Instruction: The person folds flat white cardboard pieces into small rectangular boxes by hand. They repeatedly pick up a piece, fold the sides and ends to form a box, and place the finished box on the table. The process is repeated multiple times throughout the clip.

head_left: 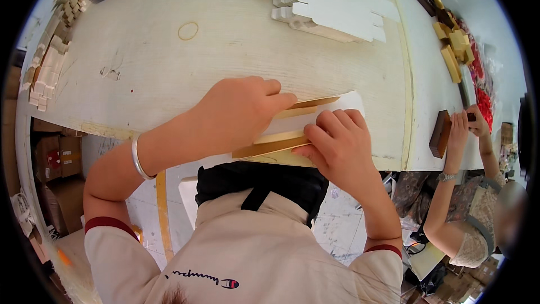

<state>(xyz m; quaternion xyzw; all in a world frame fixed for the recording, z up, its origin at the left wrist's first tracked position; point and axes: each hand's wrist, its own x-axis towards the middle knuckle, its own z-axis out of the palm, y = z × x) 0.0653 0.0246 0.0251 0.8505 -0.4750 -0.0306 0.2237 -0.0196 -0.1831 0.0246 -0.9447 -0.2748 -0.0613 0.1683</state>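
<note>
A part-folded cardboard box [275,146], gold on some panels and white on others, lies in front of me at the table's near edge. Two of its long gold strips stand raised, with a white panel between them. My left hand [239,107] reaches across its left part, fingers closed at the far gold strip. At the right end, my right hand [340,143] pinches the near gold strip between thumb and fingers. The left hand covers much of the box's left side.
A stack of flat white cartons [332,3] lies at the far side. A rubber band [188,31] rests left of the middle. White card pieces [53,67] line the left edge. At right, a co-worker [467,208] handles a dark brown box [440,134]; gold boxes [453,50] lie beyond.
</note>
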